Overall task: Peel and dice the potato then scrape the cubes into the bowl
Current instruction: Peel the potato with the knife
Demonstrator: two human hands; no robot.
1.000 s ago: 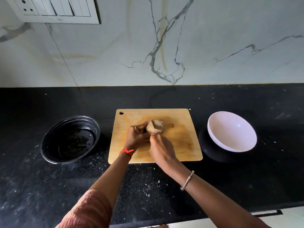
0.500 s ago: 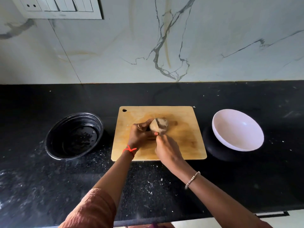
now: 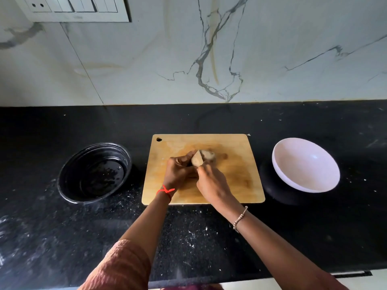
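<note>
A brown potato (image 3: 207, 156) lies on the wooden cutting board (image 3: 236, 174), just back of its middle, with a pale bare face (image 3: 196, 160) on its near left side. My left hand (image 3: 180, 170) grips the potato from the left with curled fingers. My right hand (image 3: 211, 183) comes in from the front and holds a knife; only a thin strip of blade (image 3: 200, 155) shows, standing against the potato, and the handle is hidden in the hand. The white bowl (image 3: 303, 164) sits tilted to the right of the board, with nothing in it.
A black round container (image 3: 94, 172) stands left of the board on the black speckled counter (image 3: 209, 237). A marble wall with a switch panel (image 3: 71, 8) rises behind. The counter's front edge runs along the bottom of the view.
Both hands have stayed on the potato at the same spot on the board. The blade has barely shifted. Only my view has drifted a little.
</note>
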